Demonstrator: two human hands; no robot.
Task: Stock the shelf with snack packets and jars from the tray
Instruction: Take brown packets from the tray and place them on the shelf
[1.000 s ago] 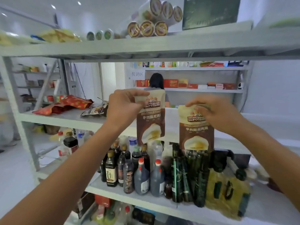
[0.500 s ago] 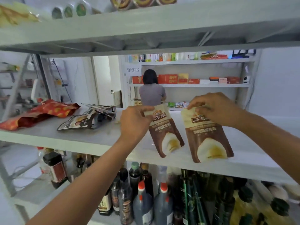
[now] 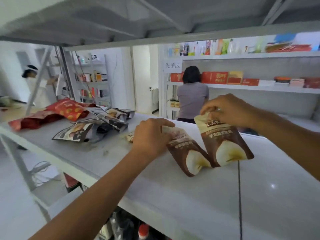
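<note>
Shelf (image 3: pixel 190 196), white board: two brown-and-cream snack packets rest on it side by side, touching near their bases. Left hand (image 3: pixel 150 137): grip curled round the top of the left packet (image 3: pixel 187 153), which lies tilted, base toward the camera. Right hand (image 3: pixel 226 110): grip pinching the top edge of the right packet (image 3: pixel 225 144), which stands more upright. Both packets closed; contents not visible. Further left on the same shelf, lying flat: dark silvery packets (image 3: pixel 90 129), and behind them red packets (image 3: pixel 69 110). Below the board: a red-capped bottle (image 3: pixel 143 230), partly hidden.
</note>
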